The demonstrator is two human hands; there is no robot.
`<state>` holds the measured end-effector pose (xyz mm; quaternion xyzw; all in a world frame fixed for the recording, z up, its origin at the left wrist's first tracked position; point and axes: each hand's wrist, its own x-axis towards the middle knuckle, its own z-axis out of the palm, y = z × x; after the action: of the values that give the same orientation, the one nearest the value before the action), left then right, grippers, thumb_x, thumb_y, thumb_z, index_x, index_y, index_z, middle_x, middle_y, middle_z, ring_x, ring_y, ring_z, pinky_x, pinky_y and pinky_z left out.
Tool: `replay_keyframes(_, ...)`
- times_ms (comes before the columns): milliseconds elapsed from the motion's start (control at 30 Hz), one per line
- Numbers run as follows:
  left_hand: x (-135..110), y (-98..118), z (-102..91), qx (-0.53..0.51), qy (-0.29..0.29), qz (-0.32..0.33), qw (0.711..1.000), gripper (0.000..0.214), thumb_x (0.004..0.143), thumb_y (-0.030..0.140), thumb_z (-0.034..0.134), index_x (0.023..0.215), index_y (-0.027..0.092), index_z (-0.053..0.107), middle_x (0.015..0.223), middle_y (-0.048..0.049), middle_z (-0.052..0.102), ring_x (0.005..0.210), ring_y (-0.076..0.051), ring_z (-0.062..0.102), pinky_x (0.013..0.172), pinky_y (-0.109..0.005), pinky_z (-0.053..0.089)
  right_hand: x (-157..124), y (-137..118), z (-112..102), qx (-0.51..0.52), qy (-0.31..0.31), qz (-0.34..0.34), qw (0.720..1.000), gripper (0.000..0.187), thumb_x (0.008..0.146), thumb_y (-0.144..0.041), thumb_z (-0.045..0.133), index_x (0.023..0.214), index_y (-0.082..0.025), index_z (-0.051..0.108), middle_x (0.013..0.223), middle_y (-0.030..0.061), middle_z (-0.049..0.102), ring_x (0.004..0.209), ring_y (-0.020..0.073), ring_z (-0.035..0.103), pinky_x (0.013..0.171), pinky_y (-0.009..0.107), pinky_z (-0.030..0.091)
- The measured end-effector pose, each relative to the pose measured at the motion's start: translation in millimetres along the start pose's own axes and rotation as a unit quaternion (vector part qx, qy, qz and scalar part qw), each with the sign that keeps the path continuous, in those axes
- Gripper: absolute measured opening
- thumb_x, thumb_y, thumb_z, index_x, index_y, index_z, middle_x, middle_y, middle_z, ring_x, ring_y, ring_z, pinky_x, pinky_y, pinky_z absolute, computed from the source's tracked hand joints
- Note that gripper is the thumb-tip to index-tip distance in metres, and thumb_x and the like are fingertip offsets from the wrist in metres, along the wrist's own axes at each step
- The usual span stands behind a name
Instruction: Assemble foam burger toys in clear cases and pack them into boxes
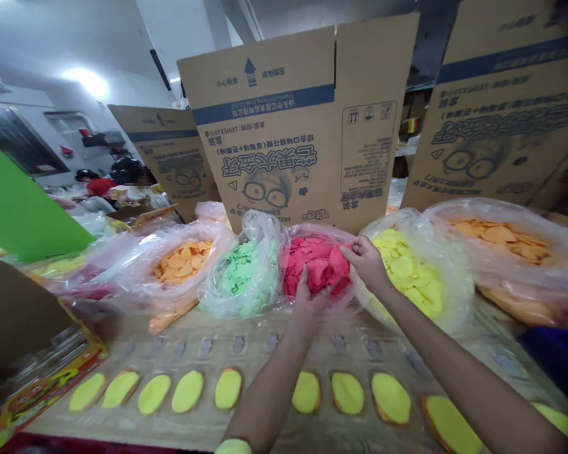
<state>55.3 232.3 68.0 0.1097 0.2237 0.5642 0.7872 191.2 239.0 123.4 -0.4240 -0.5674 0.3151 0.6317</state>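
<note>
On the tabletop [180, 329] over there, discs [187, 391] run in a row across the front, with bags [212, 297] of pieces [307, 250] behind them and cartons [288, 139] behind those. A box [21, 328] sits far left; the left hand [308, 295] and right hand [365, 255] are at a central bag.

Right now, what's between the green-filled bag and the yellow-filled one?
The bag of red pieces, with the left hand and right hand at it, in the head view.

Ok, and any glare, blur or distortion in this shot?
In the head view, a ceiling light burns out white; head view, the plastic bag of green pieces catches glare; head view, the right-hand carton looks blurred and slanted, the red pieces clearer.
</note>
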Motion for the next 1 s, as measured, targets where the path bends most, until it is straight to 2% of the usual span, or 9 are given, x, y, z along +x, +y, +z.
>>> replay_keyframes(133,-8,9,1.7,-0.037,-0.003,-0.036,0.999,0.040,0.084,0.039,0.043,0.114,0.013,0.051,0.089,-0.0098,0.068,0.095,-0.020,0.060,0.084,-0.036,0.048,-15,-22,-38,-0.143,-0.049,-0.025,0.988,0.016,0.072,-0.033,0.059,0.073,-0.020,0.049,0.059,-0.0054,0.048,0.054,0.0104,0.044,0.051,0.022,0.033)
replay_keyframes(233,-18,14,6.6,-0.044,0.006,-0.064,0.997,0.039,0.085,0.036,0.043,0.116,0.015,0.050,0.089,-0.0083,0.068,0.093,-0.019,0.061,0.081,-0.035,0.050,-44,-35,-81,-0.271,-0.071,0.010,0.960,0.016,0.071,-0.035,0.060,0.072,-0.020,0.053,0.063,-0.0029,0.056,0.055,0.0120,0.049,0.050,0.023,0.034)
replay_keyframes(400,-34,7,14.5,-0.050,-0.043,-0.135,0.989,0.047,0.084,0.038,0.043,0.125,0.015,0.043,0.103,-0.0137,0.064,0.106,-0.024,0.054,0.085,-0.039,0.048,-112,-43,-166,-0.425,0.006,0.085,0.901,0.015,0.073,-0.037,0.057,0.073,-0.022,0.055,0.061,-0.0015,0.059,0.053,0.0140,0.052,0.048,0.024,0.034)
replay_keyframes(500,-46,-10,17.8,-0.070,-0.088,-0.172,0.979,0.048,0.086,0.037,0.040,0.130,0.016,0.036,0.113,-0.0146,0.059,0.114,-0.024,0.048,0.092,-0.044,0.042,-153,-42,-215,-0.479,0.083,0.121,0.865,0.016,0.073,-0.038,0.056,0.075,-0.022,0.056,0.063,0.0000,0.061,0.054,0.0156,0.053,0.050,0.026,0.035)
replay_keyframes(567,-56,-25,20.9,-0.071,-0.101,-0.189,0.974,0.046,0.087,0.034,0.038,0.129,0.015,0.037,0.115,-0.0142,0.058,0.115,-0.023,0.047,0.095,-0.043,0.039,-173,-36,-240,-0.491,0.118,0.138,0.852,0.017,0.072,-0.038,0.057,0.075,-0.022,0.056,0.063,0.0004,0.060,0.055,0.0161,0.053,0.051,0.027,0.036)
replay_keyframes(667,-71,-48,26.6,-0.048,-0.106,-0.216,0.969,0.044,0.088,0.034,0.037,0.126,0.012,0.042,0.117,-0.0136,0.057,0.116,-0.023,0.045,0.098,-0.041,0.037,-192,-21,-263,-0.398,0.163,0.162,0.888,0.022,0.069,-0.041,0.059,0.075,-0.020,0.056,0.063,0.0009,0.060,0.056,0.0165,0.054,0.051,0.027,0.039)
replay_keyframes(767,-83,-69,30.6,-0.029,-0.092,-0.237,0.967,0.043,0.088,0.033,0.037,0.125,0.012,0.042,0.118,-0.0132,0.056,0.117,-0.023,0.044,0.098,-0.042,0.036,-201,0,-270,-0.268,0.215,0.190,0.920,0.031,0.065,-0.047,0.061,0.078,-0.019,0.053,0.063,0.0007,0.060,0.054,0.0161,0.054,0.049,0.028,0.042)
replay_keyframes(833,-89,-81,31.1,-0.028,-0.085,-0.244,0.966,0.045,0.088,0.032,0.037,0.128,0.012,0.038,0.119,-0.0143,0.054,0.119,-0.023,0.043,0.098,-0.042,0.037,-208,15,-273,-0.239,0.224,0.207,0.922,0.034,0.066,-0.050,0.060,0.079,-0.019,0.052,0.062,0.0009,0.060,0.052,0.0160,0.054,0.048,0.028,0.043)
replay_keyframes(1000,-97,-100,27.9,-0.031,-0.080,-0.256,0.963,0.048,0.089,0.031,0.036,0.133,0.014,0.028,0.123,-0.0142,0.051,0.120,-0.023,0.041,0.098,-0.045,0.036,-227,43,-289,-0.290,0.208,0.213,0.910,0.030,0.068,-0.047,0.056,0.078,-0.019,0.053,0.065,0.0025,0.060,0.057,0.0183,0.056,0.051,0.030,0.043)
